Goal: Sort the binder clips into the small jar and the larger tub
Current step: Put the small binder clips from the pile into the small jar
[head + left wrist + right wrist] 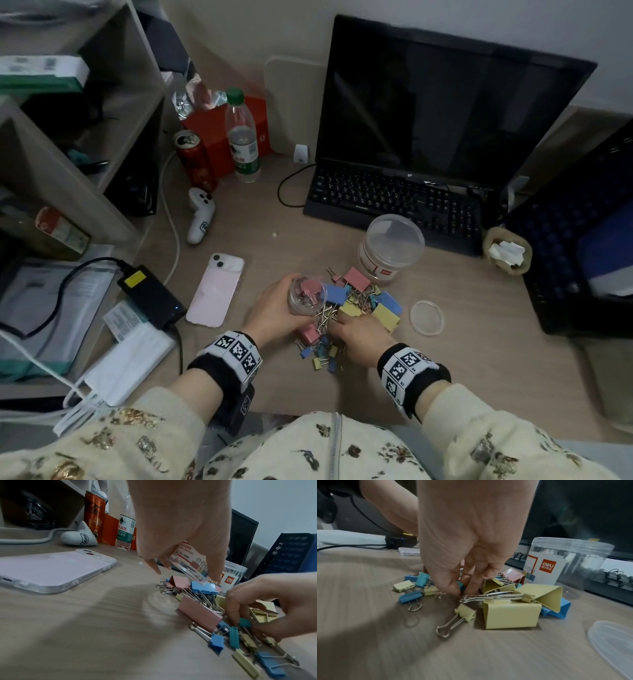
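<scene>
Sorting step: small clips are going into the small jar (306, 294); a judgement from the pink and other small clips already lying inside it.
Left hand (277, 310): its fingers are curled round the small jar, holding it tilted above the near-left edge of the pile with the mouth turned toward the clips.
Right hand (361, 337): lowered into the near side of the pile; in the right wrist view its thumb and fingers (471, 586) come together on a small clip among the teal and yellow ones, though whether that clip is free of the worktop (479, 342) cannot be told.
Binder clips (356, 305): one mixed heap on the worktop, large pink, blue and yellow ones on the far side, small ones nearest the person, wire handles tangled together.
Larger tub (392, 248): upright and open just beyond the pile, in front of the keyboard (394, 205); no clip can be made out inside it.
Loose lid (427, 317): flat on the worktop to the right of the pile.
Next move calls for: lifting the pinched small clip clear of the interlocked handles, carrying it the short way left and dropping it into the jar's mouth.
Care needed: a neighbouring handle may drag along with it, so a slight shake or twist would likely help.
Progress: early, I judge, as most of the pile is unsorted and the large clips lie untouched.
</scene>
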`<state>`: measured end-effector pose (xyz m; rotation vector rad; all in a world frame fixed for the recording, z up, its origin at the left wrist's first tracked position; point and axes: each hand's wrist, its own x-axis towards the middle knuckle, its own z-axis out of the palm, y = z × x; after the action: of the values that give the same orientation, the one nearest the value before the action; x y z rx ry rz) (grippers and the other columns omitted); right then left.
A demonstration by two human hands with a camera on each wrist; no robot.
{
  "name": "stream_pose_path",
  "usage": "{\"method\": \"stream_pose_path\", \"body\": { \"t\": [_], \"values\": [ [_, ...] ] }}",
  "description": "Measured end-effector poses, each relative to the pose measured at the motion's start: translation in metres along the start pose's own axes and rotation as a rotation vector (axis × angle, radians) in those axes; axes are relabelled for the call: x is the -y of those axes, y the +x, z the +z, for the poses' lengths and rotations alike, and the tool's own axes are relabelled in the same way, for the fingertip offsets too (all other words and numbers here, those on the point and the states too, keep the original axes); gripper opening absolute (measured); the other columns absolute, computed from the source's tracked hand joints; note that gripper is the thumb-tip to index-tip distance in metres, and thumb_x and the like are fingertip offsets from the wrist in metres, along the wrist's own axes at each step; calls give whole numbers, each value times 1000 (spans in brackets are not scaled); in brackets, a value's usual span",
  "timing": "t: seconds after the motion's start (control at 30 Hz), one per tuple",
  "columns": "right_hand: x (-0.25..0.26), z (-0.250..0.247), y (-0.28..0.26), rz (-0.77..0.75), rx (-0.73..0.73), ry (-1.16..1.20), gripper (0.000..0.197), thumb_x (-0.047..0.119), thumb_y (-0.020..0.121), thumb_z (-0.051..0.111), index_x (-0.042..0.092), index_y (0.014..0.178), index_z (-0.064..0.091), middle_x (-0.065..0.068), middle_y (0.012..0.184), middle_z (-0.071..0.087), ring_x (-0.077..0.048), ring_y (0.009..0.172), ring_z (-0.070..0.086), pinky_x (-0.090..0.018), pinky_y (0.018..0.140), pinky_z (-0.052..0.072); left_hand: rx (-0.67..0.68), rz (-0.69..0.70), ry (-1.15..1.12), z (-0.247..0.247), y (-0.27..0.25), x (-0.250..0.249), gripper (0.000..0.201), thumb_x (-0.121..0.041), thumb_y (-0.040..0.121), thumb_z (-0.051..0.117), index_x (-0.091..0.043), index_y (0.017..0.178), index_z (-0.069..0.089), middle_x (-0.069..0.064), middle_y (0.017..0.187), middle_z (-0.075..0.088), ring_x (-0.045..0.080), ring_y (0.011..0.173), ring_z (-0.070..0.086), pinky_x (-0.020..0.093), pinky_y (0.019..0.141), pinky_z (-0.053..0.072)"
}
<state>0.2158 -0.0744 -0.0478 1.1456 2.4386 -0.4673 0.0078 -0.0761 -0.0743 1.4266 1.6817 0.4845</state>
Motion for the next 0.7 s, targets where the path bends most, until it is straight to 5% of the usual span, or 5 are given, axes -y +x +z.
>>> {"method": "stream_pose_path", "body": {
  "t": [0.2, 0.43, 0.6, 0.7],
  "values": [
    [-16, -15, -3, 112, -82, 258, 31, 7, 85, 51, 17, 112, 62, -4, 110, 59, -26, 98, 60, -38, 77, 52, -2, 29, 24, -3, 0, -3, 91, -68, 46, 81, -45, 126, 44, -17, 124, 63, 13, 118, 58, 46, 104, 47],
    [-25, -62, -4, 71, -502, 525, 17, 19, 86, 67, 16, 102, 67, 1, 97, 64, -14, 86, 60, -33, 77, 55, 35, 86, 124, -1, 2, -18, 86, -48, 57, 90, -32, 130, 48, -12, 123, 63, 15, 116, 57, 43, 105, 43],
    [-23, -71, -9, 51, -452, 532, 28, 37, 90, 63, 24, 115, 64, 13, 101, 62, -2, 81, 56, -23, 74, 50, 35, 85, 131, 0, 3, -22, 85, -50, 58, 88, -35, 130, 46, -11, 124, 63, 17, 118, 57, 43, 104, 43],
    [-26, -62, -13, 92, -344, 523, 18, 25, 89, 63, 21, 106, 66, 9, 95, 62, -6, 81, 57, -28, 73, 51, 23, 21, 94, -3, 1, -16, 94, -61, 51, 84, -37, 132, 44, -10, 127, 61, 19, 120, 56, 45, 103, 46]
  ]
}}
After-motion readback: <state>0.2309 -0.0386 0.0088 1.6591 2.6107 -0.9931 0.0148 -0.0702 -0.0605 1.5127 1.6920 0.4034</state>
